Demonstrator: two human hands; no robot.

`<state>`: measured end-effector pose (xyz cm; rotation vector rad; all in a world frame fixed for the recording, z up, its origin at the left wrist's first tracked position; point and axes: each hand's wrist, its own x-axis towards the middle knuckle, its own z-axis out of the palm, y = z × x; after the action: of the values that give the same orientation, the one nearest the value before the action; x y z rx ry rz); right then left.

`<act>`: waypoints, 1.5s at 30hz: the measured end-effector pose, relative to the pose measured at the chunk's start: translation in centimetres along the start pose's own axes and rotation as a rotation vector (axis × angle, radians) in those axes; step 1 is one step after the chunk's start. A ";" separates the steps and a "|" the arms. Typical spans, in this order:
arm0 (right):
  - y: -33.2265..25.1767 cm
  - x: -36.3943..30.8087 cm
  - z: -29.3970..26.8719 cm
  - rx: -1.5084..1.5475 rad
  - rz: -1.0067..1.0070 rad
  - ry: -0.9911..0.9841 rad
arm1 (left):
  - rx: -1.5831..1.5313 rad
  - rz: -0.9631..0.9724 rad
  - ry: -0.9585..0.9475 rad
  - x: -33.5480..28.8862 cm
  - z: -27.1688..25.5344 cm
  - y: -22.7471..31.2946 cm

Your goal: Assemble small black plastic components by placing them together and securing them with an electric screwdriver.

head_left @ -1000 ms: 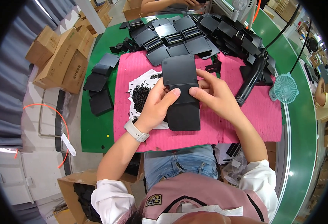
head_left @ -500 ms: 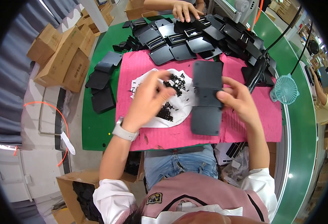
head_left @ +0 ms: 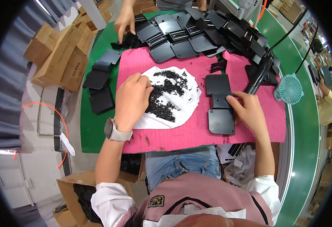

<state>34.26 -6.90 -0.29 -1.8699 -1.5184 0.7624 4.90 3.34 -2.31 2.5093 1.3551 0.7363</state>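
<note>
My right hand point(head_left: 249, 109) grips the right edge of a black folding plate point(head_left: 222, 101), a three-section plastic piece lying on the pink mat, with my thumb on its middle section. My left hand point(head_left: 133, 99) has its fingers drawn together over the left side of a pile of small black screw-like pieces point(head_left: 162, 107). Whatever is between those fingertips is hidden. The pile is spread over a white cloth point(head_left: 186, 109). Just above the plate lies a small black bracket-like part point(head_left: 219, 66).
Many black plates point(head_left: 173, 47) are heaped along the far side of the green table point(head_left: 87, 132). Across the table, a co-worker's hand point(head_left: 125, 24) reaches small black parts. A black corded tool point(head_left: 259, 73) and a teal fan-like guard point(head_left: 290, 89) are at right. Cardboard boxes point(head_left: 58, 49) stand left.
The plate came down onto the pink mat, shifting right. My left hand moved left and its fingers closed at the pile. The co-worker's hand went from the plate heap to the small parts at left.
</note>
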 end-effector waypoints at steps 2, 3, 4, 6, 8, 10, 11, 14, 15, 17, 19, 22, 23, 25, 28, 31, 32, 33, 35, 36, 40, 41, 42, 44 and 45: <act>0.6 0.0 -0.2 -0.233 -0.212 0.203 | 0.012 0.051 0.127 -0.2 0.1 -0.2; 0.4 0.1 -0.7 -0.250 -0.195 0.288 | 0.029 0.045 0.109 -0.3 0.0 -0.3; -0.3 0.1 -1.6 -0.368 -0.114 0.355 | 0.026 0.049 0.105 -0.2 0.0 -0.3; 1.0 0.9 -3.0 -0.540 -0.093 0.646 | -0.100 0.028 0.129 -0.2 0.2 -0.4; 2.8 2.4 -4.6 -0.684 -0.040 0.703 | -0.140 0.047 0.134 0.4 0.3 0.2; 5.5 4.8 -5.5 -0.728 -0.011 0.676 | -0.219 0.039 0.141 0.8 0.3 0.4; 5.8 5.6 -5.2 -0.627 -0.042 0.651 | -0.278 0.040 0.119 0.9 0.4 0.3; 6.4 7.2 -5.6 -0.346 -0.016 0.530 | -0.741 -0.253 -0.092 1.2 0.1 0.8; 6.4 7.3 -5.7 -0.160 0.030 0.421 | -0.970 -0.330 -0.138 1.4 0.1 1.0; 6.1 7.0 -5.7 0.121 0.071 0.353 | -1.377 -0.433 -0.182 1.9 1.0 0.6; 5.9 6.9 -5.7 0.586 0.075 0.268 | -1.773 -0.612 -0.184 2.3 1.7 0.9; 1.8 5.9 -5.1 1.116 -0.151 0.119 | -1.846 -0.491 -0.403 2.5 1.9 1.1; -0.1 5.4 -5.1 1.119 -0.148 0.121 | -1.719 -0.487 -0.426 2.6 1.9 2.1; -3.6 4.7 -5.6 1.285 -0.199 0.012 | -1.526 -0.419 -0.509 2.8 1.6 4.6; -4.8 4.6 -5.9 1.299 -0.511 -0.324 | -1.349 -0.381 -0.669 3.4 2.1 7.8; -6.2 4.2 -5.1 1.190 -0.680 -0.267 | -1.366 -0.290 -0.731 3.8 2.8 9.1; -6.2 4.3 -4.7 1.116 -0.794 -0.218 | -1.326 -0.286 -0.697 3.8 2.9 9.3; -6.4 4.0 -4.0 1.137 -0.825 -0.130 | -1.323 -0.286 -0.698 3.7 3.1 9.4; -6.1 4.1 -3.4 1.160 -0.963 -0.073 | -1.384 -0.328 -0.565 3.4 3.4 9.4; -6.1 3.9 -3.3 1.159 -1.004 -0.031 | -1.386 -0.326 -0.572 3.3 3.5 9.4; -5.3 4.1 -3.4 1.129 -1.024 0.024 | -1.502 -0.350 -0.570 2.9 3.8 8.7; -5.1 4.0 -3.4 1.146 -1.003 0.026 | -1.524 -0.344 -0.567 2.9 4.0 8.7; -5.2 3.8 -3.3 1.147 -0.998 0.027 | -1.546 -0.338 -0.563 2.8 4.2 8.6; -5.6 3.4 -3.0 1.146 -0.785 0.089 | -1.546 -0.338 -0.556 2.8 4.3 8.5; -5.5 3.5 -2.9 1.147 -0.781 0.088 | -1.545 -0.333 -0.547 2.8 4.4 8.4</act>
<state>33.56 -2.82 5.51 -0.4123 -1.1649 0.8495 14.51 1.18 -1.86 1.0610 0.5112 0.5594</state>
